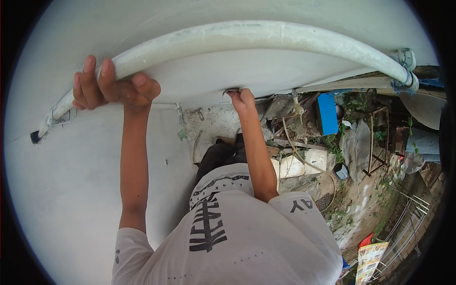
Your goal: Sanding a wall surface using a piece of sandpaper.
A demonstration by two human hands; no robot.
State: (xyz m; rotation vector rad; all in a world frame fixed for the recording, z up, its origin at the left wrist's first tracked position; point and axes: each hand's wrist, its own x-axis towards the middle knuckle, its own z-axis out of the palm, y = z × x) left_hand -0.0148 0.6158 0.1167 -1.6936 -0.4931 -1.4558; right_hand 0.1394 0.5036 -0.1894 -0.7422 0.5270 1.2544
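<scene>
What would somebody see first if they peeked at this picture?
Probably the long white pipe curving across the top, against a pale wall. The left hand wraps around it near its left end, while the right hand pinches a small metal clip at the wall's corner in the middle. A bright blue box stands in the cluttered yard, right.

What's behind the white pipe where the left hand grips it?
Behind the white pipe lies a pale painted wall. The left hand covers the stretch beneath its grip, so any bracket there is hidden.
</scene>
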